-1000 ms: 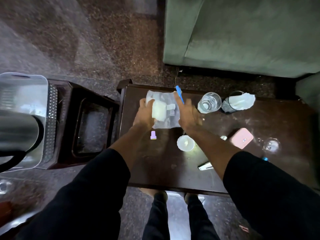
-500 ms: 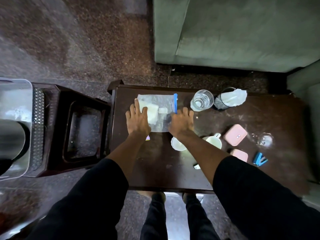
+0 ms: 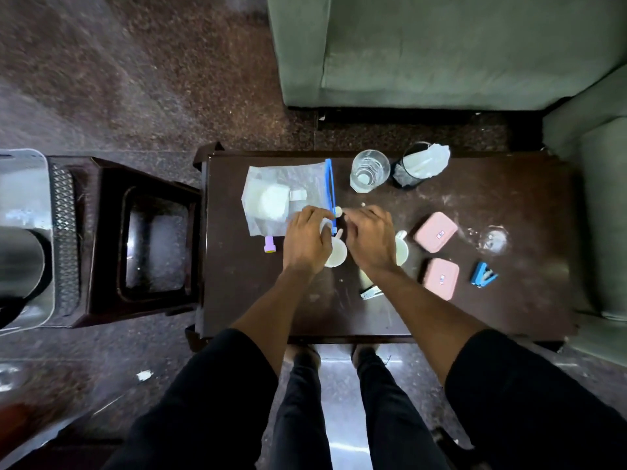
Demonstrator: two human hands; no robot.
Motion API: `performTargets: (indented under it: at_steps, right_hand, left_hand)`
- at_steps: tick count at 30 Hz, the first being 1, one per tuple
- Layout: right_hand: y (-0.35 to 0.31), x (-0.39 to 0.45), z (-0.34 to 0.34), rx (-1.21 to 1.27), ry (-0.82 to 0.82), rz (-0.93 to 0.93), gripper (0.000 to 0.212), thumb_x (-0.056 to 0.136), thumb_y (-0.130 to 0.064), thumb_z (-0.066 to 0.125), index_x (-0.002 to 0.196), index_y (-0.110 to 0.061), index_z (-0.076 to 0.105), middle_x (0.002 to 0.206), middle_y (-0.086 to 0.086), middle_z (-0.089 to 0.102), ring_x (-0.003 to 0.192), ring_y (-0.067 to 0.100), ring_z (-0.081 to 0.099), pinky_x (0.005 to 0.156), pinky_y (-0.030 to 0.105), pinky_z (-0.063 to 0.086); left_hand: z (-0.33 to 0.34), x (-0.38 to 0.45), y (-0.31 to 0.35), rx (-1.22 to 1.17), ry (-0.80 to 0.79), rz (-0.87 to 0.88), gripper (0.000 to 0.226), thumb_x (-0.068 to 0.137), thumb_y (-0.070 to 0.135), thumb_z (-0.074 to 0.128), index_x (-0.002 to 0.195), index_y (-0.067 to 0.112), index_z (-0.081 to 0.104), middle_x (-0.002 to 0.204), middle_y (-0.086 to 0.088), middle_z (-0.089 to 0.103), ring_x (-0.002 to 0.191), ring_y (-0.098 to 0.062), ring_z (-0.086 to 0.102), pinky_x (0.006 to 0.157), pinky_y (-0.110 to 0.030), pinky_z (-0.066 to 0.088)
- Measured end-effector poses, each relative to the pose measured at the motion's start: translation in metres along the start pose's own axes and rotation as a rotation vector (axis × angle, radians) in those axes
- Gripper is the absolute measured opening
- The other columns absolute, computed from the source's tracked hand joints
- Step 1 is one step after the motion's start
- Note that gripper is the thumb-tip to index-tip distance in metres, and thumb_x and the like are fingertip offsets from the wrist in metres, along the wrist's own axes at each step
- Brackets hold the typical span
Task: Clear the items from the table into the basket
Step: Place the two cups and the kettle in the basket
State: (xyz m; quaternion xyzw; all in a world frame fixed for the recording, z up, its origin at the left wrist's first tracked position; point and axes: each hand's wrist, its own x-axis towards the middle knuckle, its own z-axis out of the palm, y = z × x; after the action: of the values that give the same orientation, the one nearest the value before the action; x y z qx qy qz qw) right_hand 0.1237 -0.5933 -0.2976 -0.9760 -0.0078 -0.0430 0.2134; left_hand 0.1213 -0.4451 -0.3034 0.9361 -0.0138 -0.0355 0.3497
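Half a second ago our hands lay flat on the clear plastic zip bag with the blue slider strip; now both have drawn toward its near right corner. Our left hand curls its fingers round the end of the blue strip, and our right hand pinches a small white piece just beside that same end. The bag lies flat on the dark brown wooden tabletop, at its far left part, with white folded packets showing through the plastic.

A small lilac cap-shaped piece sits at the bag's near edge. A white cup shows between our hands, and a second white mug is partly hidden behind our right wrist. Farther back stand a clear drinking glass and a black mesh cup stuffed with crumpled white paper. To the right lie two pink rectangular cases, a blue stapler and a stemmed glass seen from above.

The pale grey plastic basket stands well apart on the left, holding a dark round vessel.
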Motion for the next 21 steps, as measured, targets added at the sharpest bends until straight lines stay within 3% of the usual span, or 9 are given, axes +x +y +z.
performTargets:
  at_steps: [1, 4, 9, 11, 14, 21]
  right_hand:
    - [0.006, -0.011, -0.008, 0.0, 0.032, 0.036, 0.016, 0.086, -0.01, 0.063, 0.093, -0.017, 0.076, 0.089, -0.001, 0.076, 0.091, 0.029, 0.064, 0.079, 0.04, 0.046]
    - [0.033, -0.05, -0.025, -0.034, 0.09, 0.123, 0.019, 0.089, -0.021, 0.067, 0.105, -0.015, 0.076, 0.103, 0.004, 0.073, 0.1, 0.032, 0.062, 0.086, 0.043, 0.047]
    - [0.059, -0.094, -0.034, -0.104, -0.162, 0.307, 0.076, 0.076, -0.042, 0.08, 0.143, -0.019, 0.052, 0.137, 0.012, 0.049, 0.124, 0.035, 0.047, 0.096, 0.048, 0.045]
    - [0.061, -0.091, -0.031, -0.076, -0.212, 0.38, 0.092, 0.07, -0.041, 0.087, 0.149, -0.022, 0.044, 0.141, 0.014, 0.044, 0.127, 0.037, 0.046, 0.1, 0.05, 0.045]
    - [0.063, -0.078, -0.024, -0.017, -0.287, 0.465, 0.099, 0.07, -0.035, 0.089, 0.154, -0.026, 0.038, 0.141, 0.017, 0.043, 0.128, 0.04, 0.045, 0.106, 0.049, 0.042]
    - [0.061, -0.059, -0.015, 0.019, -0.338, 0.481, 0.076, 0.074, -0.016, 0.084, 0.14, -0.021, 0.047, 0.125, 0.016, 0.055, 0.116, 0.039, 0.055, 0.091, 0.043, 0.049]
  left_hand:
    - [0.005, -0.009, 0.005, -0.018, -0.001, -0.002, 0.02, 0.094, 0.029, 0.062, 0.111, 0.021, 0.067, 0.114, 0.004, 0.064, 0.105, -0.022, 0.06, 0.095, -0.042, 0.049]
    - [0.016, -0.035, 0.014, 0.08, -0.098, -0.017, 0.051, 0.086, 0.052, 0.069, 0.127, 0.023, 0.059, 0.129, 0.007, 0.057, 0.118, -0.018, 0.053, 0.096, -0.037, 0.045]
    - [0.03, -0.053, 0.015, 0.331, -0.272, -0.054, 0.092, 0.072, 0.043, 0.08, 0.151, 0.021, 0.038, 0.148, 0.001, 0.045, 0.132, -0.023, 0.043, 0.103, -0.04, 0.043]
    - [0.038, -0.052, 0.013, 0.399, -0.284, -0.117, 0.094, 0.072, 0.035, 0.085, 0.151, 0.022, 0.037, 0.145, 0.0, 0.047, 0.129, -0.025, 0.047, 0.104, -0.039, 0.043]
    - [0.048, -0.048, 0.013, 0.443, -0.261, -0.159, 0.091, 0.07, 0.027, 0.089, 0.147, 0.022, 0.042, 0.138, -0.002, 0.052, 0.122, -0.025, 0.052, 0.101, -0.037, 0.045]
    - [0.054, -0.04, 0.02, 0.392, -0.23, -0.247, 0.076, 0.077, 0.028, 0.088, 0.14, 0.022, 0.046, 0.133, -0.005, 0.056, 0.119, -0.028, 0.056, 0.101, -0.039, 0.045]
